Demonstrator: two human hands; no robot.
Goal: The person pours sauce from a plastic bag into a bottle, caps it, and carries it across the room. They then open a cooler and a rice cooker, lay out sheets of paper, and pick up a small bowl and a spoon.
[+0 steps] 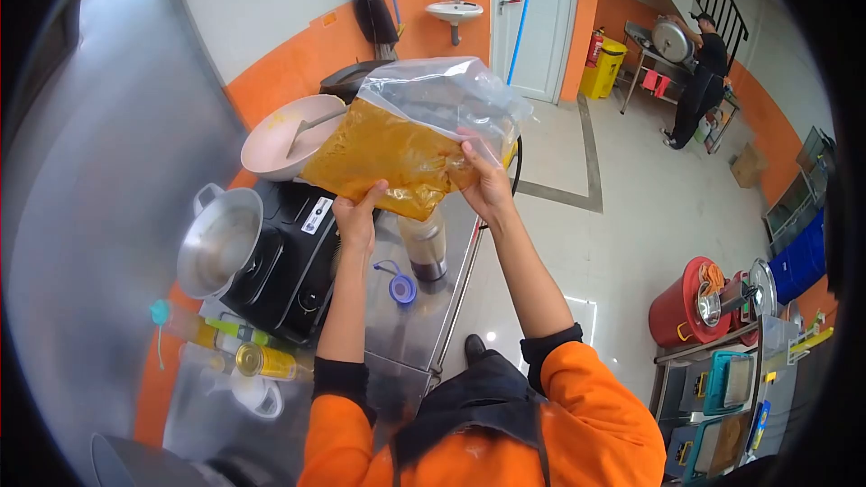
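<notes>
A clear plastic bag (374, 149), its lower part full of thick yellow-brown sauce, hangs tilted between my two hands above the steel table. My left hand (358, 216) grips its lower edge, thumb on the near face. On the right side, my right hand (485, 182) pinches the bag with the thumb in front; the fingers behind are hidden. The upper part of the bag is slack and holds no sauce. Just below it stands a clear bottle (424, 248) with something dark at its bottom. A blue lid (402, 288) with a strap lies beside the bottle.
On the left, a black gas stove (293, 257) carries a metal pot (221, 242) and a pink pan (280, 140) with a utensil in it. Bottles and a yellow can (265, 362) stand nearer me. Across the room, a person (708, 72) handles a large round metal lid or pot.
</notes>
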